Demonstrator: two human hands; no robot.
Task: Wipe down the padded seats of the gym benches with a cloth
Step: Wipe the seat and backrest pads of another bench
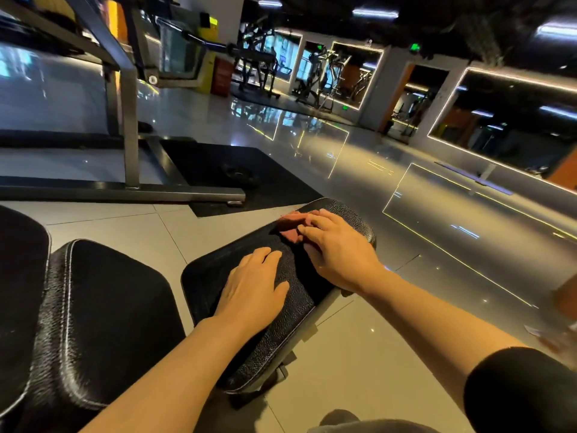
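Head view of 2 bare hands on a black padded seat (281,314). The right hand (338,250) lies on a reddish cloth (288,226) at the far end of the seat, fingers bent over the cloth and pressing it to the pad; its grip holds the cloth against the surface. Part of the cloth shows beyond and left of the fingers; the rest is hidden under the hand. The left hand (254,285) rests flat on the middle of the same seat, fingers straight and together, grip wide and holding nothing. The 2 hands are near each other but apart. A second black pad (103,323) stands just left of the seat, with tiled floor (359,354) between them. A grey steel frame (131,126) and a black mat (237,173) lie beyond. The right arm wears a black sleeve (524,389).
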